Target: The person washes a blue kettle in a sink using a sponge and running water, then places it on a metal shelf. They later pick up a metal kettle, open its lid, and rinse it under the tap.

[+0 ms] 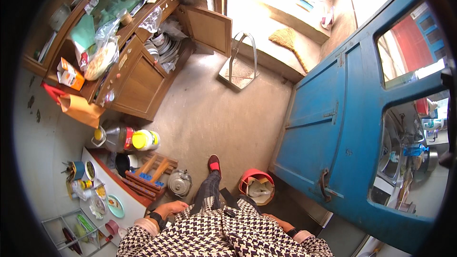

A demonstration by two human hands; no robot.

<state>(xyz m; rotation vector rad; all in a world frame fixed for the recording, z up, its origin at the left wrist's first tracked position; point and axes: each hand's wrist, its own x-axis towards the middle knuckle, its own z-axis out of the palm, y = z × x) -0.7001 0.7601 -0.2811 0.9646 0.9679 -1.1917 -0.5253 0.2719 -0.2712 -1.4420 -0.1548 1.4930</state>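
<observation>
The metal kettle (180, 182) stands on the floor (214, 114), just beyond the left hand (170, 208), and it is the thing nearest that hand without touching it. The left hand hangs low by the person's side with a dark watch (157, 219) at the wrist; its fingers curl loosely inward and grip nothing. The right hand (276, 221) lies well to the right of the kettle, past the houndstooth garment (223, 238), and is mostly hidden against the body (whether it is open or closed cannot be told). A red-and-black shoe (214, 163) is planted on the floor just right of the kettle. Farther right of the kettle sits a red bucket (257, 186) holding pale things. Immediately left of the kettle lies a wooden slatted rack (150, 173), and beyond it a large oil bottle (116, 138) and a yellow-lidded jar (145, 140). A white surface (104, 195) left of the kettle carries small dishes and cups. Far right of the kettle stands a blue door (333, 123); far above it, a wooden cabinet (138, 81) and a metal dustpan (238, 69).
</observation>
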